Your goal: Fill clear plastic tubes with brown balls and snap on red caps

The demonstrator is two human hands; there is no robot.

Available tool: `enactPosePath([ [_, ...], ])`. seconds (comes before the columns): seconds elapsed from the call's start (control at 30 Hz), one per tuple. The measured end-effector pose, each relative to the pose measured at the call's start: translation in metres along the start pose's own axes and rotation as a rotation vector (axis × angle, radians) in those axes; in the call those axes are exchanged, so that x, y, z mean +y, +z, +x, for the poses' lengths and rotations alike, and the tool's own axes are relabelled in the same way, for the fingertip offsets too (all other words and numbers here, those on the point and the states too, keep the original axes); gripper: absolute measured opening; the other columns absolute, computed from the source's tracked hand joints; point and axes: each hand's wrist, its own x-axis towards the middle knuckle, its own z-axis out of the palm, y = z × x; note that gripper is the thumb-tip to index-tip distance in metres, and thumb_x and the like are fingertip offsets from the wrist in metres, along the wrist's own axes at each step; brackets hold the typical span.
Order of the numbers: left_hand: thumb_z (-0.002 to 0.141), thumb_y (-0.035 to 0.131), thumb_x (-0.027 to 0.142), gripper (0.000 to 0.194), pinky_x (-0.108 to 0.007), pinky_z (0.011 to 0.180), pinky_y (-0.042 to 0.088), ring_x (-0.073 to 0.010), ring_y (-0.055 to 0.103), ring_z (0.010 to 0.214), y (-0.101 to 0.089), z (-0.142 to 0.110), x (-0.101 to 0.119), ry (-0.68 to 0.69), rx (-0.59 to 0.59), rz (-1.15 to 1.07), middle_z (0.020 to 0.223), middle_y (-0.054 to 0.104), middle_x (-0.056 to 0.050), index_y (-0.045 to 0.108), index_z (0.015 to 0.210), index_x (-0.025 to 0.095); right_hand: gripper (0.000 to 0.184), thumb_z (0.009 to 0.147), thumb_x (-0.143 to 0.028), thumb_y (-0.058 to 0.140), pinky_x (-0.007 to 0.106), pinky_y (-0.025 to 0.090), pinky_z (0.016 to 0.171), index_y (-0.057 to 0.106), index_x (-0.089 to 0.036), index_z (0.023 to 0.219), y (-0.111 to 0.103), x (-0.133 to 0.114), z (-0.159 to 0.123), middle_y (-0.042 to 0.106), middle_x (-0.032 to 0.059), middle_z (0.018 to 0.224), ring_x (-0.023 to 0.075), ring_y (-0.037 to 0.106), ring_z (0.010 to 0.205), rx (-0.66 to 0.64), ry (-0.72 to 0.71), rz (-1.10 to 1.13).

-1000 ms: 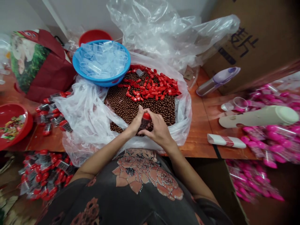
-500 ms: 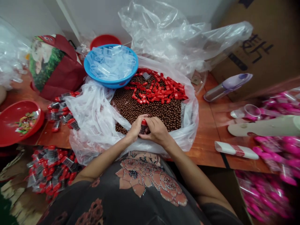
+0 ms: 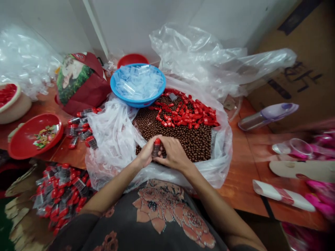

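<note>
Head view: brown balls (image 3: 183,141) fill an open white plastic bag (image 3: 112,130) on the counter (image 3: 239,162).
Red-capped container (image 3: 156,148): roughly upright between my two hands, above the near part of the balls; dark contents visible through its clear wall.
Left hand (image 3: 146,154): pinching the container from its left.
Right hand (image 3: 173,152): fingers curled about the right side, thumb low near the base.
Loose red caps (image 3: 195,113): strewn over the far part of the balls.
Blue bowl (image 3: 142,104): far left of the balls, heaped with clear tubes (image 3: 138,82).
Filled containers (image 3: 81,128): piled left of the bag.
</note>
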Motion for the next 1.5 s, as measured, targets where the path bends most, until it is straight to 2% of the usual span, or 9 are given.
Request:
enactPosePath([
  [0.17,0.082,0.056,0.053,0.058,-0.018,0.043,0.034,-0.0069,0.041,0.042,-0.004,-0.003,-0.003,0.139,0.075,0.094,0.059,0.049,0.007,0.048,0.130,0.020,0.059,0.076,-0.050,0.067,0.047,0.047,0.087,0.051,-0.016,0.121,0.006,-0.001,0.014,0.065,0.0156,0.107,0.0313,0.059,0.100,0.026,-0.116,-0.016],
  [0.3,0.083,0.061,0.048,0.056,-0.019,0.049,0.041,-0.0079,0.048,0.050,-0.004,-0.009,0.008,0.193,0.160,0.061,0.067,0.054,0.004,0.049,0.129,0.020,0.064,0.075,-0.047,0.068,0.048,0.047,0.091,0.047,-0.017,0.127,0.007,0.002,0.024,0.064,0.0151,0.113,0.0311,0.058,0.106,0.045,-0.170,0.032],
  [0.47,0.085,0.065,0.034,0.048,-0.022,0.073,0.051,-0.0108,0.060,0.079,-0.006,-0.013,0.023,0.212,0.154,-0.016,0.101,0.066,-0.004,0.056,0.130,0.021,0.079,0.075,-0.044,0.070,0.050,0.045,0.098,0.033,-0.023,0.141,0.006,0.005,0.031,0.052,0.0146,0.135,0.0306,0.052,0.122,0.009,-0.035,0.186],
  [0.63,0.081,0.068,0.026,0.059,-0.024,0.096,0.045,-0.0164,0.056,0.116,-0.014,-0.013,0.021,0.253,0.099,0.101,0.136,0.057,-0.005,0.053,0.138,0.023,0.077,0.078,-0.048,0.069,0.051,0.044,0.100,0.033,-0.023,0.142,0.003,0.007,0.032,0.053,0.0149,0.134,0.0308,0.051,0.123,-0.012,-0.047,0.196],
  [0.9,0.072,0.075,0.023,0.069,-0.025,0.091,0.048,-0.0133,0.064,0.096,-0.014,-0.019,0.014,0.327,0.055,0.278,0.121,0.066,-0.007,0.053,0.137,0.018,0.067,0.077,-0.044,0.070,0.045,0.048,0.089,0.040,-0.019,0.132,-0.001,0.006,0.026,0.058,0.0151,0.122,0.0300,0.056,0.110,-0.040,-0.042,0.157],
  [1.13,0.069,0.077,0.023,0.059,-0.025,0.086,0.050,-0.0149,0.065,0.092,-0.016,-0.027,0.001,0.351,0.083,0.237,0.109,0.070,-0.007,0.060,0.125,0.016,0.057,0.073,-0.048,0.071,0.044,0.048,0.078,0.050,-0.018,0.116,0.004,-0.002,0.020,0.063,0.0117,0.101,0.0292,0.059,0.090,0.017,-0.052,0.080],
  [1.23,0.072,0.075,0.025,0.051,-0.024,0.083,0.050,-0.0148,0.065,0.089,-0.021,-0.029,0.000,0.391,0.093,0.306,0.104,0.070,-0.006,0.062,0.121,0.018,0.065,0.074,-0.049,0.071,0.046,0.049,0.080,0.048,-0.018,0.126,0.010,-0.009,0.019,0.065,0.0127,0.104,0.0305,0.061,0.094,0.001,-0.023,0.075],
  [1.4,0.076,0.071,0.035,0.053,-0.024,0.072,0.050,-0.0134,0.063,0.074,-0.074,-0.023,0.062,0.628,0.386,0.544,0.092,0.069,-0.005,0.059,0.124,0.018,0.098,0.081,-0.038,0.070,0.049,0.043,0.106,0.007,-0.022,0.155,0.023,-0.014,0.017,0.036,0.0183,0.152,0.0315,0.039,0.139,-0.125,0.025,0.107],
  [1.5,0.076,0.069,0.035,0.056,-0.029,0.077,0.052,-0.0160,0.063,0.079,-0.133,-0.026,0.138,0.823,0.688,0.777,0.102,0.068,-0.007,0.058,0.127,0.017,0.087,0.084,-0.029,0.066,0.044,0.038,0.113,0.015,-0.023,0.155,0.029,-0.007,0.007,0.032,0.0164,0.155,0.0277,0.035,0.143,-0.205,0.066,0.149],
])
